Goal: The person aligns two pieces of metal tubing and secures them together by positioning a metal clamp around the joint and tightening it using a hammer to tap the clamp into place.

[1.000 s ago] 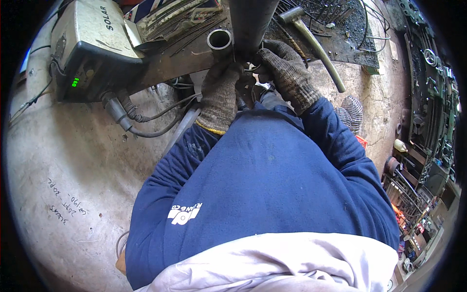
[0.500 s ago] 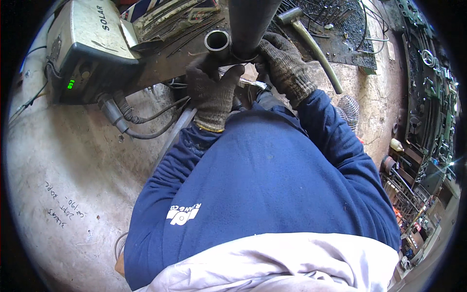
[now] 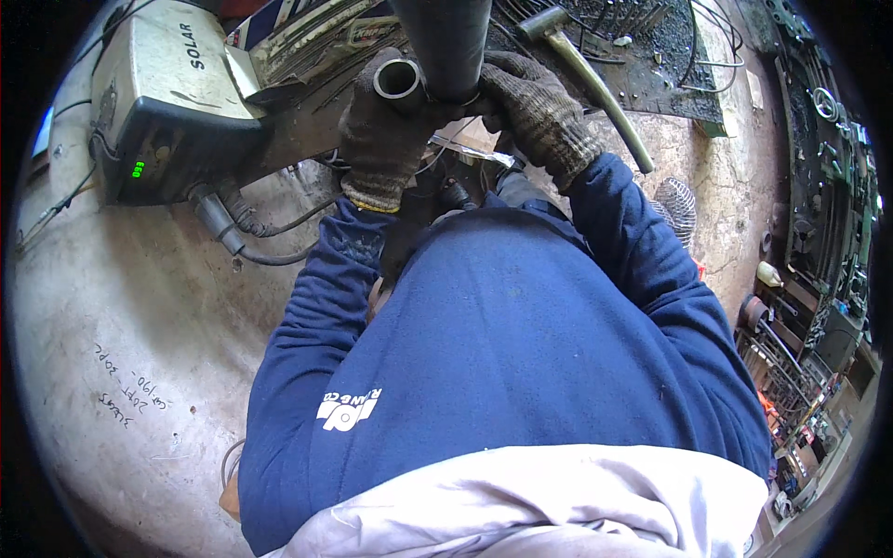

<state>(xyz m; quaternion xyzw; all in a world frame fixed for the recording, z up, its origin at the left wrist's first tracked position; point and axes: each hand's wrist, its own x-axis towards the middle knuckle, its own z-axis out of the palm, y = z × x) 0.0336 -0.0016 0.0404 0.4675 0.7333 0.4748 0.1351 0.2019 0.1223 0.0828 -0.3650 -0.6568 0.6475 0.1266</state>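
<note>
We have the thick, dark, round metal pipe at the top centre of the frame, its long axis running down from the top edge to a lower end between our two hands. Just left of that end, the short grey metal tube shows its open round mouth. Our left hand, in a grey-brown knitted glove, is the nearer to it and is curled around it. Our right hand, gloved alike, has bent fingers against the pipe's lower right side; we cannot tell how firmly, its fingertips being hidden. The hammer with a pale handle slants just right of it.

Half a second ago our left hand was spread below the tube; now it wraps it, and the pipe sits further left in the frame.
</note>
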